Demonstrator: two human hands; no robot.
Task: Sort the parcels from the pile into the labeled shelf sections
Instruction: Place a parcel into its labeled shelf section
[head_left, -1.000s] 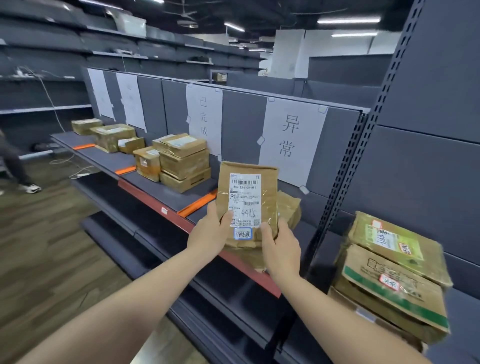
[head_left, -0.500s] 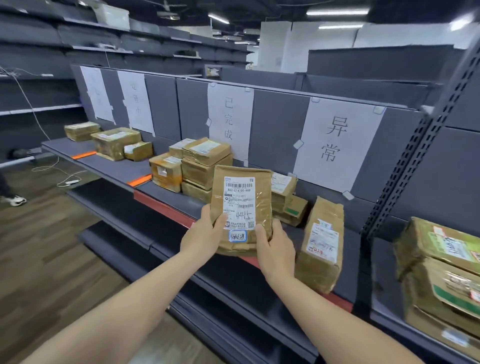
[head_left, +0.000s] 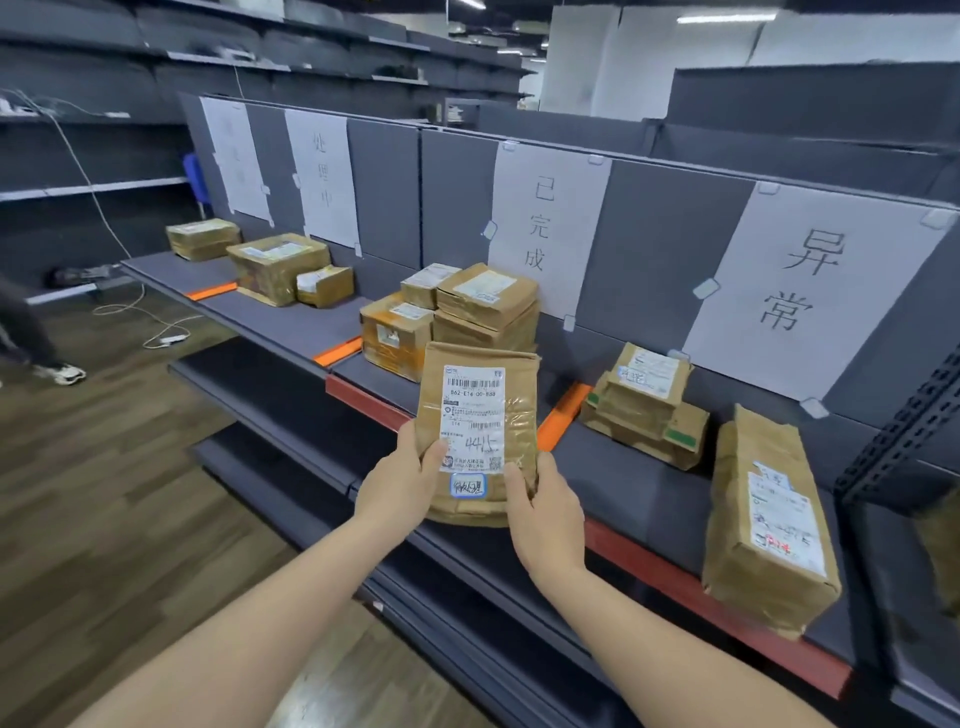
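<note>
I hold a flat brown parcel (head_left: 480, 415) upright in front of the shelf, its white shipping label and a small blue-edged sticker facing me. My left hand (head_left: 402, 480) grips its lower left edge and my right hand (head_left: 545, 506) grips its lower right edge. Behind it runs the grey shelf (head_left: 634, 483), split by orange dividers (head_left: 563, 413) into sections, each under a white paper sign. A stack of boxes (head_left: 467, 312) sits under the sign (head_left: 545, 228) straight ahead. Two stacked parcels (head_left: 647, 402) and a tall brown parcel (head_left: 769, 519) stand under the rightmost sign (head_left: 800, 286).
Further left on the shelf lie more boxes (head_left: 278, 265) and one box (head_left: 202, 238) at the far end. A lower shelf tier (head_left: 270, 395) juts out below. A white cable (head_left: 156, 332) trails on the wood floor, and a person's shoe (head_left: 65, 373) shows at left.
The view has swung left along the shelf, so the pile at the right has left the frame. Both hands still hold the parcel, now in front of the middle section's boxes.
</note>
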